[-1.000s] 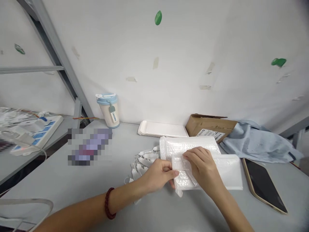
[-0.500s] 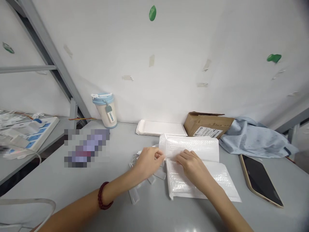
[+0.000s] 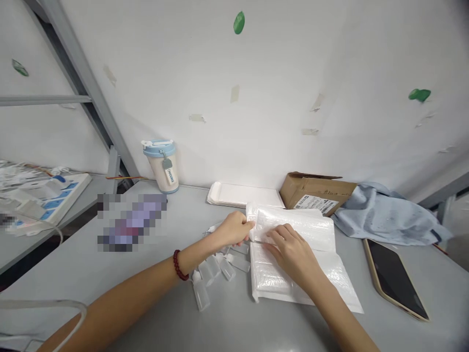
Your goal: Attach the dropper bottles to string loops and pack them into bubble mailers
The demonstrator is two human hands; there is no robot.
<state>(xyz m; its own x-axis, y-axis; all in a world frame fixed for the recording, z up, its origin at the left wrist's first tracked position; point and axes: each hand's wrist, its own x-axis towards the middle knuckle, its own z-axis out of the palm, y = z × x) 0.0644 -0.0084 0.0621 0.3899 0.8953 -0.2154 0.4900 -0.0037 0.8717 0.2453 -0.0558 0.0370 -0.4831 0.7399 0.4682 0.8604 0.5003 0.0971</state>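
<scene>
A pile of white bubble mailers (image 3: 315,230) lies on the grey table (image 3: 110,274). My left hand (image 3: 234,229) pinches the left edge of the top bubble mailer (image 3: 293,222). My right hand (image 3: 291,249) presses on the same mailer with bent fingers. A second white mailer (image 3: 330,288) lies flat nearer to me, partly under my right forearm. Several small clear plastic bottles (image 3: 216,269) lie on the table under my left wrist.
A blue-lidded cup (image 3: 163,166) stands by the wall. A flat white stack (image 3: 242,194), a brown cardboard box (image 3: 315,193) and a blue cloth (image 3: 388,215) lie behind the mailers. A phone (image 3: 395,276) rests at the right. A power strip (image 3: 47,198) is on the left bench.
The lower mailer was laid flat on the table. Both hands moved up to the top mailer of the far pile, and its left edge is now lifted. The small bottles have come into view.
</scene>
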